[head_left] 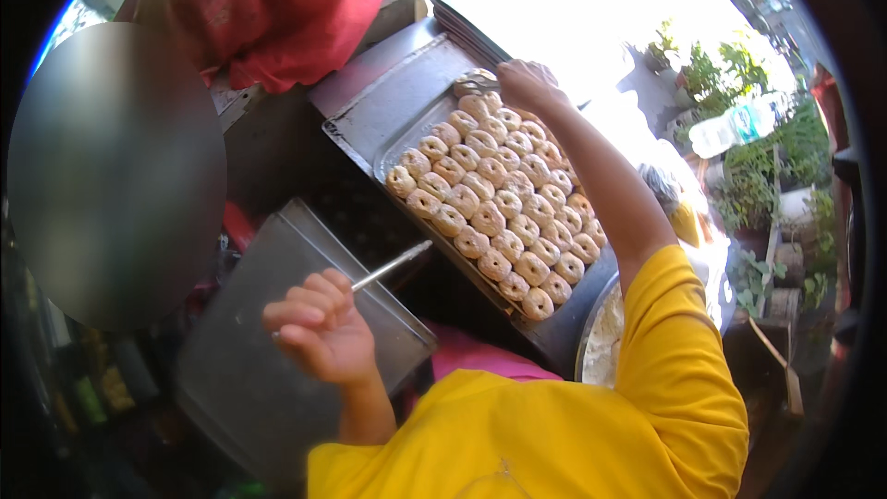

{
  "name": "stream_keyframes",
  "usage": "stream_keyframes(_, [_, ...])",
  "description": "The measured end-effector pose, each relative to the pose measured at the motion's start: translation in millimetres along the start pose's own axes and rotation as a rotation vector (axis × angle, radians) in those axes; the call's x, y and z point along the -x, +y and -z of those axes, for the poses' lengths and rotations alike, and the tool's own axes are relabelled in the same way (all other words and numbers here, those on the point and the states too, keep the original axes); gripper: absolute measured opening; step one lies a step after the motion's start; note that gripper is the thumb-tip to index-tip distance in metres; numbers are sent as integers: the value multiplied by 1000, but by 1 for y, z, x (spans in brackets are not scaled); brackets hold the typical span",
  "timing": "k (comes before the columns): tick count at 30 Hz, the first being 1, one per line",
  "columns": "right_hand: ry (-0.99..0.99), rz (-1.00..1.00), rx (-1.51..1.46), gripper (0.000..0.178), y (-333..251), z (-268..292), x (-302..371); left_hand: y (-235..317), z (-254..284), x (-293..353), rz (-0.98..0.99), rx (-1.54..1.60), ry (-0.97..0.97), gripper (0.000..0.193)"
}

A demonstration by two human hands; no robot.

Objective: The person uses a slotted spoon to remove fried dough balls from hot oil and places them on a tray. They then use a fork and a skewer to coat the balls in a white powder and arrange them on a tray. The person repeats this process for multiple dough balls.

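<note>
Rows of small ring doughnuts (494, 203) with a pale, powdery coating fill a metal tray (393, 159). My right hand (531, 85) reaches over the far corner, closed around metal tongs (482, 83). The tongs' end meets a doughnut (467, 85) there; the fingers partly hide it, and I cannot tell whether it is gripped. Left of the doughnuts, my left hand (325, 328) is raised with its fingers curled around a thin metal rod (393, 266). The rod's tip points up and right, toward the near-left side of the tray, apart from the doughnuts.
A large grey metal tray (277, 351) lies under my left hand. A round bowl of white powder (605, 337) stands by my right elbow. Beyond the doughnuts are stacked trays (462, 23) and a red cloth (277, 9). A plastic bottle (735, 129) and potted plants (739, 176) are at right.
</note>
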State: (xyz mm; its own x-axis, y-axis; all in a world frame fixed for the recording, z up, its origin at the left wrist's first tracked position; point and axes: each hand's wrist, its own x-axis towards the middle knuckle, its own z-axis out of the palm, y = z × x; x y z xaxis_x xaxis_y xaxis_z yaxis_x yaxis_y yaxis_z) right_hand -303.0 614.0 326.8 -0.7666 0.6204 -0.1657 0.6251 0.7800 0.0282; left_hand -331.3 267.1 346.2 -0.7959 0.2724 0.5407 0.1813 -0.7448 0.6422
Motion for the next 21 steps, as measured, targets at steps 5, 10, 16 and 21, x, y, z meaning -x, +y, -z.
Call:
stream_keyframes(5, [139,-69,-87,25,47,18,90,-2,-22,5,-5,61,-56,29])
stream_keyframes(10, [260,-124,-223,38,86,18,326,-11,-56,15,97,185,-166,30])
stream_keyframes(16, [145,-545,-109,42,34,-53,471,-29,-110,31,137,360,-415,29])
stream_keyframes(21, [229,-637,-19,36,39,-112,447,-31,-144,50,218,483,-492,28])
